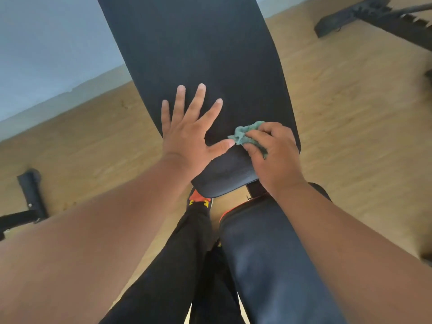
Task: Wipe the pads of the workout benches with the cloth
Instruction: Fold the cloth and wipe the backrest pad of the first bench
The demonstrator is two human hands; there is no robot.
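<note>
Wooden flooring (pixel 339 113) and a pale wall (pixel 46 43) frame the head view, my only one. Back pad (pixel 198 54): long, dark, running away from me. Left hand (pixel 187 134): fingers straight and spread, flat near the pad's near left edge, gripping nothing. Right hand (pixel 273 155): clenched around the bunched green cloth (pixel 245 135), pressed to the pad at its near right edge. Seat pad (pixel 268 265): below, between my arms. Second bench frame (pixel 374 17): far right corner. Risk, as I judge it: so tight a bunch wipes only a narrow stripe and may leave the pad's margins unwiped.
</note>
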